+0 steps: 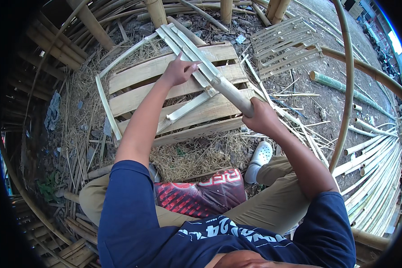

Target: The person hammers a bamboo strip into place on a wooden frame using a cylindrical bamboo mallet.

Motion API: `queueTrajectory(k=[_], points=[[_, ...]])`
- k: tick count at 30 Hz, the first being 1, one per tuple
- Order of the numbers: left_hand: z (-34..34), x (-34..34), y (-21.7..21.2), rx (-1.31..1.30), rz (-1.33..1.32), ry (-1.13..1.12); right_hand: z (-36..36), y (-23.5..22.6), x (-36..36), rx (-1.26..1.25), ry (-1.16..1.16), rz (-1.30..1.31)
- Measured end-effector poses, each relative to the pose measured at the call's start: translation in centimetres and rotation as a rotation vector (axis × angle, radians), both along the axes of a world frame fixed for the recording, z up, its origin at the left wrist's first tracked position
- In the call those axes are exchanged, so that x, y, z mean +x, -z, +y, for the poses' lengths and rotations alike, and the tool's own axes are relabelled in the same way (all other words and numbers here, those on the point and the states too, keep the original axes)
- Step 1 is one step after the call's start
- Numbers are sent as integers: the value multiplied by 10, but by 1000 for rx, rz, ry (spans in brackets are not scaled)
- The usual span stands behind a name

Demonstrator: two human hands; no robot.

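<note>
While the right hand (261,117) is gripping the near end of a pale bamboo pole (231,93), fingers wrapped around it, the left hand (182,72) is extending its index finger over long split strips (187,51) at the pole's far end; whether its curled fingers are holding anything, I cannot tell from here. Pole and strips are slanting across a slatted wooden platform (129,99), where a short split piece (187,107) is also lying. Dry straw (201,156) is covering the ground nearby, and bamboo poles (375,178) are fanning out at far right.
</note>
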State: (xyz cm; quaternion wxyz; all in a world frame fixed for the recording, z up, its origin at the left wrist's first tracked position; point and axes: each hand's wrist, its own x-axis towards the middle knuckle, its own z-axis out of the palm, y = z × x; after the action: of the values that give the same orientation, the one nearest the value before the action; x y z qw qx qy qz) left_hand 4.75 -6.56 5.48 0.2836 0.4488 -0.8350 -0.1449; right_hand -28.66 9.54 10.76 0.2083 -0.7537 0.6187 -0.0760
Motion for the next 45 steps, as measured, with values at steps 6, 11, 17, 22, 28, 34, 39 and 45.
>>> queueTrajectory(k=[6,11,17,22,28,34,39,45], points=[[-33,-21,13,-315,-241,-109,-2,-2,6,-19,-16,-13],[-48,-23,32,-342,-352,-33,-7,-7,8,12,-3,-22],[-56,-25,41,-191,-384,-12,-19,-6,11,31,-6,12],[-66,-27,49,-159,-337,-111,-22,-8,17,-12,-13,-12],[-67,-38,50,-85,-318,-211,-28,-2,11,21,7,-23],[-69,-32,52,-61,-187,-235,-30,5,10,25,5,-49],[-64,-40,48,-85,-239,-232,-32,-2,8,46,25,-45],[-63,-39,48,-170,-385,-242,-26,8,14,-1,-118,-11]])
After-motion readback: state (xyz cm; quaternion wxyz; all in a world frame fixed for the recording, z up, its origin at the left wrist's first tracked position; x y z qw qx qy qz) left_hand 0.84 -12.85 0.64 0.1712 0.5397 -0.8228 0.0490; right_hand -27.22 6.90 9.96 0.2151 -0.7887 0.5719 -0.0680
